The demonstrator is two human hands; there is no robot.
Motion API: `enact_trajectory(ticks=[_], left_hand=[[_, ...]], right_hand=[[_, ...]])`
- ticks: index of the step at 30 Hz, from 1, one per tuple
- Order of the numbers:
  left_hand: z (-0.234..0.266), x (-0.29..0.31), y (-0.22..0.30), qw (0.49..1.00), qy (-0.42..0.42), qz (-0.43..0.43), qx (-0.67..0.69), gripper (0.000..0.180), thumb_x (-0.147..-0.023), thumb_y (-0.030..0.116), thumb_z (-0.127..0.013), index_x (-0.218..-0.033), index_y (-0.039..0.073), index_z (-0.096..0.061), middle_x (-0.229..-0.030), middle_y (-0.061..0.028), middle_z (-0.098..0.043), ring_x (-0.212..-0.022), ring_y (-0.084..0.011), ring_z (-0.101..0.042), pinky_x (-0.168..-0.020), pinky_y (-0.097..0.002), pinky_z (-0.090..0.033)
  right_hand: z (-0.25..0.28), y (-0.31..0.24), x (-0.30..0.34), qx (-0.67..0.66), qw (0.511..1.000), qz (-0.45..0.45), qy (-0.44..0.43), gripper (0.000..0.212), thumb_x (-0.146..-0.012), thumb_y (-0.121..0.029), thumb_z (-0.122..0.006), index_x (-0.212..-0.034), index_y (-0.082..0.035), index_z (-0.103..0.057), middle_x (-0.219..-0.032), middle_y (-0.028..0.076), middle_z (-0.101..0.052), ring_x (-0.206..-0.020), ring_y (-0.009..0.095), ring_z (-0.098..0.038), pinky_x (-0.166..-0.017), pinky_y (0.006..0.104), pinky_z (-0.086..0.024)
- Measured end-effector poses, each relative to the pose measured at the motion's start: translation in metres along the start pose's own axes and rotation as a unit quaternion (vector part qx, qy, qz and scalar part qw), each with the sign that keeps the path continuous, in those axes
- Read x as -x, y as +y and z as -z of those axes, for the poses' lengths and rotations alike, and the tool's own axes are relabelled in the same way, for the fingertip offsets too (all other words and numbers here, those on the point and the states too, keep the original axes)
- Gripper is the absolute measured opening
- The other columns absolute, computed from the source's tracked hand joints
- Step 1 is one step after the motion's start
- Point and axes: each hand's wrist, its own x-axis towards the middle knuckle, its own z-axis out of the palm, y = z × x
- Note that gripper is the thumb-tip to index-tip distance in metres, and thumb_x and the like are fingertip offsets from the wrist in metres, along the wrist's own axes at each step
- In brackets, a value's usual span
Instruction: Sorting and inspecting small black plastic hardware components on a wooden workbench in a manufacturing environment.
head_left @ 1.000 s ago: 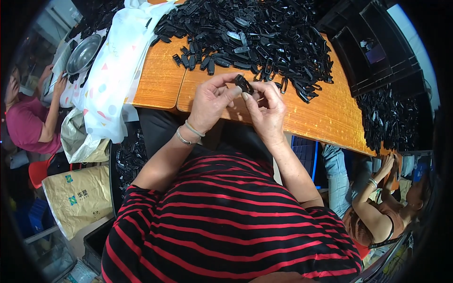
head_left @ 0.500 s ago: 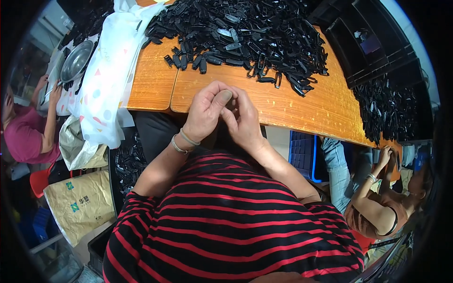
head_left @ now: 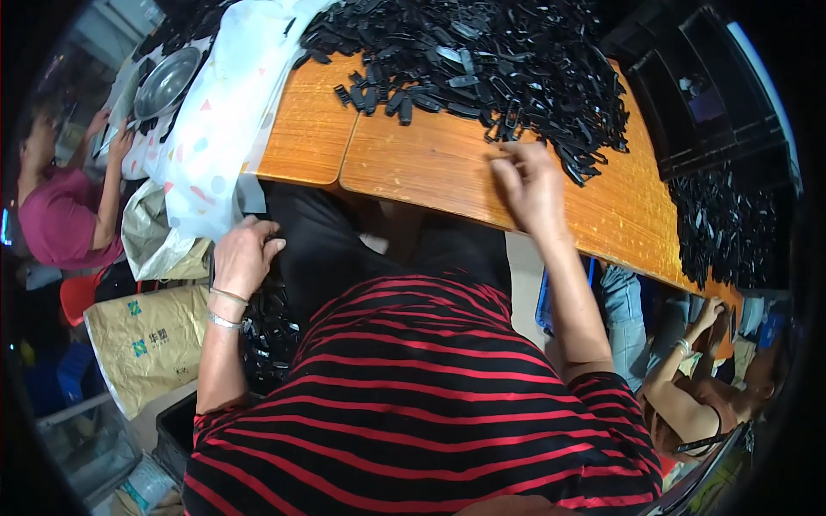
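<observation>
Many small black plastic clip-like pieces (head_left: 465, 60) lie heaped on the far part of the wooden table (head_left: 413, 163). My right hand (head_left: 535, 189) is over the table at the near edge of the heap, thumb and forefinger apart, slightly blurred. No piece shows plainly in it. Off the table to the left, my left hand (head_left: 243, 258) hangs beside my thigh with thumb and fingers apart, and nothing shows in it. Below that hand, more shiny black pieces (head_left: 268, 331) lie in a dark container, partly hidden by my forearm.
A white patterned sheet (head_left: 215, 112) drapes over the table's left side, near a metal bowl (head_left: 168, 83). A printed tan sack (head_left: 146, 348) stands at lower left. Black crates (head_left: 697, 95) and another heap (head_left: 723, 224) are at right. Co-workers sit on both sides.
My hands, together in front of me before, have parted. The left has moved left and down over the container; the right has moved right and forward to the heap. The view has shifted slightly.
</observation>
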Motion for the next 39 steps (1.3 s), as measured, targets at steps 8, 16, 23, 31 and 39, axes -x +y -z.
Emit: enact_trajectory(ticks=[8,16,23,31,39], left_hand=[[-0.017,-0.103,0.085,0.944,0.211,-0.222,0.120,0.019,-0.084,0.012,-0.065,-0.103,0.009,-0.064,-0.087,-0.0093,-0.061,-0.079,-0.0308,-0.062,-0.067,-0.0387,-0.049],[-0.016,-0.199,0.102,0.905,0.164,-0.384,-0.075,0.016,-0.081,0.011,-0.058,-0.096,0.010,-0.064,-0.087,-0.0074,-0.051,-0.084,-0.0247,-0.058,-0.066,-0.0360,-0.051],[-0.010,-0.210,0.108,0.870,0.141,-0.452,-0.134,0.009,-0.080,0.010,-0.058,-0.088,0.008,-0.061,-0.086,-0.0056,-0.052,-0.087,-0.0229,-0.057,-0.067,-0.0337,-0.052],[-0.037,-0.182,0.115,0.906,0.134,-0.364,0.171,0.023,-0.079,0.005,-0.070,-0.099,0.002,-0.060,-0.088,-0.0111,-0.063,-0.080,-0.0268,-0.063,-0.068,-0.0340,-0.051],[-0.064,-0.139,0.143,0.661,-0.115,-0.071,0.739,0.025,-0.091,0.011,-0.065,-0.114,0.004,-0.058,-0.091,-0.0024,-0.064,-0.076,-0.0065,-0.060,-0.067,-0.0204,-0.050]], right_hand=[[0.014,0.015,-0.013,0.177,0.983,-0.004,-0.040,0.021,-0.077,-0.013,-0.074,-0.095,-0.003,-0.067,-0.090,0.016,-0.058,-0.079,0.038,-0.062,-0.070,0.0440,-0.050],[0.012,0.011,-0.009,0.043,0.993,-0.053,-0.099,0.029,-0.072,-0.008,-0.079,-0.095,0.000,-0.062,-0.087,0.013,-0.063,-0.076,0.030,-0.063,-0.068,0.0372,-0.050],[0.008,-0.006,-0.005,0.104,0.987,0.041,-0.112,0.024,-0.081,-0.005,-0.068,-0.104,-0.002,-0.061,-0.094,0.019,-0.063,-0.083,0.039,-0.063,-0.070,0.0438,-0.051],[-0.004,-0.011,-0.004,0.178,0.962,0.110,-0.173,0.031,-0.085,-0.005,-0.057,-0.115,0.000,-0.053,-0.092,0.026,-0.060,-0.075,0.041,-0.064,-0.064,0.0453,-0.054],[-0.008,-0.017,-0.010,0.011,0.985,0.148,-0.086,0.027,-0.088,-0.002,-0.063,-0.113,0.002,-0.054,-0.078,0.018,-0.065,-0.072,0.031,-0.068,-0.062,0.0374,-0.054]])
